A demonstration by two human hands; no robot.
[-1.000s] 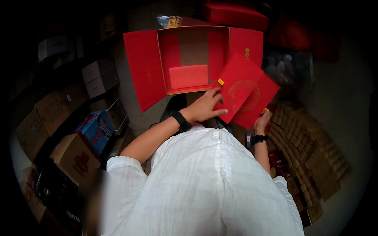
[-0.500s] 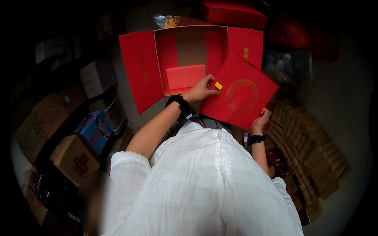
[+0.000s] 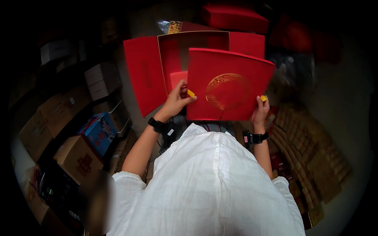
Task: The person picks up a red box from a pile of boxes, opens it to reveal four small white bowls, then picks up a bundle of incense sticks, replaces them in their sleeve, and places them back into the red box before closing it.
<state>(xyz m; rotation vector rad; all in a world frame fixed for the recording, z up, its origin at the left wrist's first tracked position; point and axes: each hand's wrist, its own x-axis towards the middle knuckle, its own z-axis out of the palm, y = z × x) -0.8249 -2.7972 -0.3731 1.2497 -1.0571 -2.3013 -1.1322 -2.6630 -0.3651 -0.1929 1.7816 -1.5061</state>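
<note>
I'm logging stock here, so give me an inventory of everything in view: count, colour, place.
Panel: 1, red and gold, centre
Tabs: 2, yellow, one at each side of panel
Open box: 1, red, behind panel
Block: 1, pink, inside open box
Closed box: 1, red, top
Patterned box: 1, gold, top
Clear wrap: count unclear, transparent, top
Blue box: 1, blue, left
Cartons: several, brown, left
Pale boxes: several, whitish, upper left
Packets: many, brown, right
Plastic: count unclear, dark, upper right
Bundles: count unclear, red, upper right
Wristbands: 2, black, one per wrist
Shirt: 1, white, torso
Left hand: 1, bare, panel's left edge
Right hand: 1, bare, panel's right edge
</note>
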